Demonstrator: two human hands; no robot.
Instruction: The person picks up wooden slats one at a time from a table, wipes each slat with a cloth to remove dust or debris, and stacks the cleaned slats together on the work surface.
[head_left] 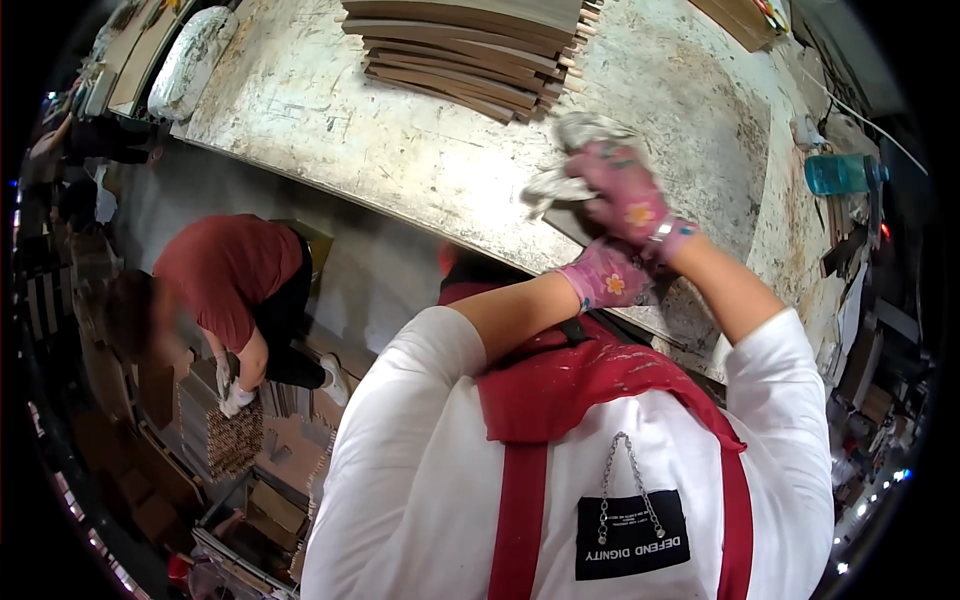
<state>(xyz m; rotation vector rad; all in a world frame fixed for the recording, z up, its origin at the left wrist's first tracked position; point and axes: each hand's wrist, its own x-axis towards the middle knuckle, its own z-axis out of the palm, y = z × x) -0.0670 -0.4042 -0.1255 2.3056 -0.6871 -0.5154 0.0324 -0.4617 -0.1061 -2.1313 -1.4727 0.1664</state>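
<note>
My right hand (622, 190), in a pink flowered glove, is closed on a crumpled whitish rag (598, 130) over the table; motion blurs both. Parts of the rag stick out on two sides of the fingers. My left hand (608, 277), gloved alike, crosses under my right wrist at the table's near edge, and its fingers are hidden. Beneath my hands, part of a flat grey-brown piece (572, 222) shows; whether my left hand grips it cannot be made out. Beyond my hands lies a fanned stack of brown strips (460, 55) with pale ends on its right.
The worn whitish table (320, 130) slants away to the left. At its right side lies a teal bottle (838, 174); a cardboard box (738, 18) sits at the far right. A wrapped bundle (193, 65) is far left. Below left, a co-worker (235, 275) bends over stacked pieces (236, 440).
</note>
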